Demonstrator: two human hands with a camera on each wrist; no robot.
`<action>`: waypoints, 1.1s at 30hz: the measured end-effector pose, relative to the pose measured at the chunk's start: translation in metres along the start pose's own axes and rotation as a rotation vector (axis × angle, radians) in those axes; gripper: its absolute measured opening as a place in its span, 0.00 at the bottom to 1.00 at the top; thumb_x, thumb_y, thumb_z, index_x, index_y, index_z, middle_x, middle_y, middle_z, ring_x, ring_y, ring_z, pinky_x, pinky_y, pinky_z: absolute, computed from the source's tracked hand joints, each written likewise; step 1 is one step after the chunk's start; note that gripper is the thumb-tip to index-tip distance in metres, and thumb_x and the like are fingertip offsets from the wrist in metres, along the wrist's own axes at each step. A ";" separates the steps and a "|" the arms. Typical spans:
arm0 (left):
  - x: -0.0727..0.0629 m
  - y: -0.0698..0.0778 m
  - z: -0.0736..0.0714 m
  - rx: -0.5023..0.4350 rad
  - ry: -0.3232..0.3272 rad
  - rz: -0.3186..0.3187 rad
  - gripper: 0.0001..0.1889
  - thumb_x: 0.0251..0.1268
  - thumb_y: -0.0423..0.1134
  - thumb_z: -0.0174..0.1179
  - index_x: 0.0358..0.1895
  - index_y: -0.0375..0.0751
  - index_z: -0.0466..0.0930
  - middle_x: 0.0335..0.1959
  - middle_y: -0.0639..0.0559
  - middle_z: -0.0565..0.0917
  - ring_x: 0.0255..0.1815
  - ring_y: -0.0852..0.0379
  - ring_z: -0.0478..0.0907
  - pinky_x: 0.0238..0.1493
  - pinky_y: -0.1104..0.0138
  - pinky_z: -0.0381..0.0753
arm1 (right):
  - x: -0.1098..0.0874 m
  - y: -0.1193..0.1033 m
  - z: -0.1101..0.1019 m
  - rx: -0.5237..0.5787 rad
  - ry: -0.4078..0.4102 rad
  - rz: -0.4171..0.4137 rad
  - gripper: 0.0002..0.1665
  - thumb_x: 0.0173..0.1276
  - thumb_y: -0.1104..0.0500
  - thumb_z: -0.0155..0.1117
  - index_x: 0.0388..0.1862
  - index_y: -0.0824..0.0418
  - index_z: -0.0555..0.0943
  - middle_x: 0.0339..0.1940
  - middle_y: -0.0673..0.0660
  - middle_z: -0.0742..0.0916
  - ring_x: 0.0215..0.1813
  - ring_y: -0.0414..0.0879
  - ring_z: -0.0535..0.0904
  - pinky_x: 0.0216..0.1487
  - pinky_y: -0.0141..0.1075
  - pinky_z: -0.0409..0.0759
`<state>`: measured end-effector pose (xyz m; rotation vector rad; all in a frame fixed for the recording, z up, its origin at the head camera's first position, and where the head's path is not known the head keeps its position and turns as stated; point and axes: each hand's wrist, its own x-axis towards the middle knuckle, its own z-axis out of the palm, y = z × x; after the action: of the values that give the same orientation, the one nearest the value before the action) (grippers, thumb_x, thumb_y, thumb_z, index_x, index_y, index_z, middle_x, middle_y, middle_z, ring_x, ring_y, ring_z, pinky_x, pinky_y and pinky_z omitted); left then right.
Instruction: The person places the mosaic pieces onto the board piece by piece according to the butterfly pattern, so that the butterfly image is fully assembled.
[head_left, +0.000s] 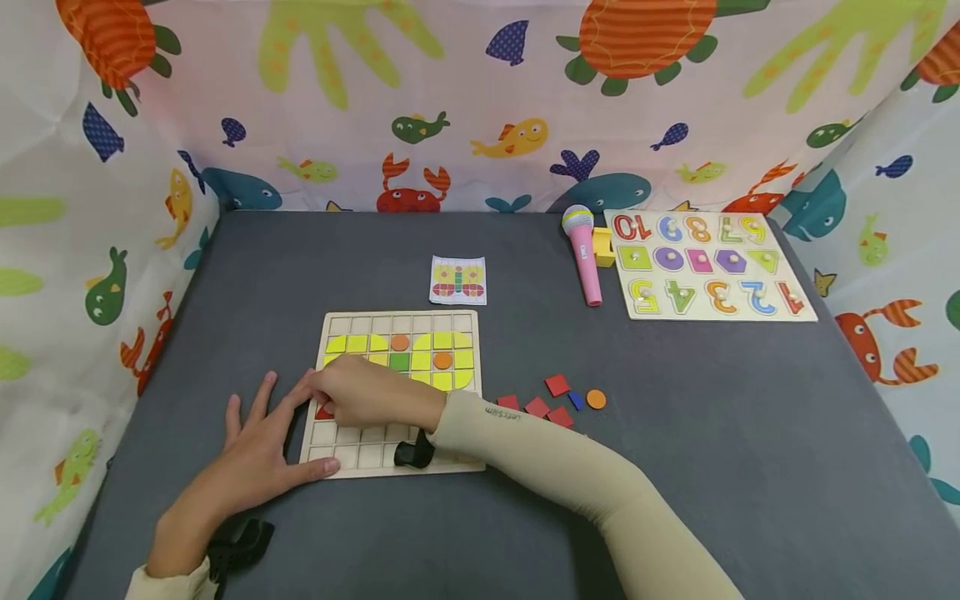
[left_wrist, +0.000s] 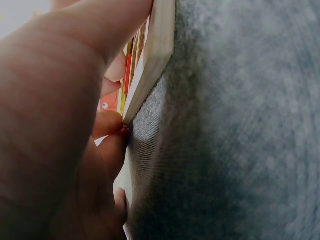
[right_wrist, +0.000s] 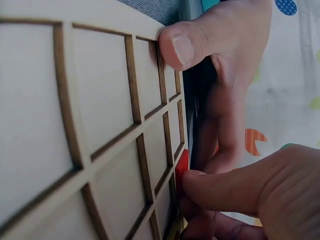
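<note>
A wooden grid board [head_left: 367, 457] lies on the table, its upper cells filled with yellow, green and orange tiles. My right hand [head_left: 378, 396] reaches across it to the left edge. There the thumb and fingers pinch a red tile [right_wrist: 182, 167], its shape mostly hidden by the fingers. Fingers spread, my left hand [head_left: 255, 458] steadies the board's left side. Its thumb lies on the lower-left corner, and its index fingertip is close to the right hand. In the left wrist view, the left hand [left_wrist: 50, 115] covers much of the board's edge [left_wrist: 159, 55].
Right of the board lie several red tiles [head_left: 557, 384], a blue triangle [head_left: 576, 400] and an orange disc [head_left: 596, 399]. A pattern card [head_left: 458, 293] sits behind the board. Farther right are a pink toy microphone [head_left: 586, 262], a yellow block [head_left: 603, 247] and a number puzzle [head_left: 705, 287].
</note>
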<state>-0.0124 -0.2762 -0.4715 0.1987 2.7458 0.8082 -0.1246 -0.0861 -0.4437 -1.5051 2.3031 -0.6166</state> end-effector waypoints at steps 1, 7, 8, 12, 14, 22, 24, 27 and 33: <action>0.000 -0.001 0.000 0.000 -0.001 -0.001 0.65 0.59 0.68 0.76 0.90 0.48 0.44 0.87 0.32 0.52 0.86 0.26 0.28 0.71 0.29 0.13 | 0.000 0.000 0.000 -0.005 0.000 -0.005 0.11 0.76 0.70 0.61 0.34 0.58 0.81 0.23 0.47 0.76 0.27 0.37 0.69 0.34 0.25 0.63; -0.001 -0.003 0.004 -0.004 0.006 0.002 0.64 0.58 0.70 0.75 0.90 0.49 0.46 0.87 0.35 0.51 0.86 0.27 0.28 0.71 0.28 0.14 | -0.020 0.003 -0.009 0.020 0.019 -0.015 0.09 0.78 0.67 0.62 0.36 0.58 0.82 0.25 0.48 0.78 0.29 0.38 0.70 0.35 0.25 0.66; 0.000 -0.003 0.005 -0.002 0.007 0.001 0.64 0.58 0.70 0.75 0.89 0.48 0.46 0.88 0.36 0.51 0.86 0.27 0.28 0.71 0.28 0.14 | -0.026 0.006 -0.013 0.043 0.031 -0.018 0.08 0.78 0.66 0.62 0.37 0.58 0.83 0.27 0.49 0.79 0.31 0.38 0.71 0.36 0.25 0.67; 0.001 -0.001 0.005 0.000 0.003 -0.005 0.63 0.58 0.70 0.74 0.88 0.45 0.50 0.89 0.40 0.49 0.86 0.28 0.28 0.71 0.28 0.15 | -0.067 0.024 -0.032 0.139 0.110 -0.016 0.05 0.76 0.67 0.65 0.38 0.60 0.84 0.31 0.50 0.81 0.35 0.40 0.74 0.40 0.28 0.72; 0.002 -0.002 0.005 0.002 0.000 -0.005 0.64 0.57 0.70 0.75 0.88 0.44 0.50 0.89 0.41 0.49 0.86 0.28 0.28 0.71 0.28 0.15 | -0.092 0.036 -0.039 0.177 0.151 0.003 0.04 0.75 0.68 0.66 0.39 0.61 0.85 0.33 0.50 0.82 0.37 0.42 0.76 0.42 0.29 0.74; 0.001 -0.002 0.001 0.022 -0.021 -0.013 0.65 0.56 0.72 0.74 0.89 0.45 0.48 0.89 0.43 0.48 0.86 0.29 0.26 0.71 0.29 0.13 | -0.178 0.069 -0.047 0.199 0.165 0.171 0.06 0.74 0.66 0.71 0.48 0.63 0.88 0.42 0.51 0.86 0.42 0.43 0.79 0.46 0.34 0.82; 0.001 -0.001 0.001 0.020 -0.027 -0.019 0.65 0.56 0.72 0.74 0.89 0.45 0.47 0.89 0.42 0.48 0.86 0.29 0.26 0.71 0.29 0.13 | -0.192 0.072 -0.047 0.181 0.137 0.208 0.07 0.73 0.65 0.73 0.48 0.62 0.88 0.44 0.52 0.85 0.43 0.44 0.79 0.48 0.36 0.83; 0.001 0.000 0.000 0.014 -0.029 -0.024 0.66 0.56 0.71 0.75 0.89 0.45 0.47 0.89 0.41 0.48 0.86 0.28 0.26 0.71 0.29 0.13 | -0.206 0.074 -0.046 0.146 0.095 0.248 0.09 0.72 0.63 0.76 0.49 0.61 0.88 0.45 0.51 0.83 0.45 0.45 0.78 0.49 0.37 0.82; 0.002 0.002 -0.001 0.016 -0.026 -0.025 0.66 0.56 0.71 0.75 0.89 0.44 0.47 0.89 0.39 0.49 0.86 0.27 0.27 0.70 0.28 0.13 | -0.212 0.076 -0.044 0.089 0.056 0.261 0.09 0.71 0.63 0.76 0.45 0.58 0.84 0.42 0.50 0.79 0.46 0.46 0.74 0.48 0.39 0.79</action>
<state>-0.0141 -0.2750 -0.4704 0.1760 2.7254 0.7718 -0.1215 0.1436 -0.4385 -1.1357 2.4250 -0.6846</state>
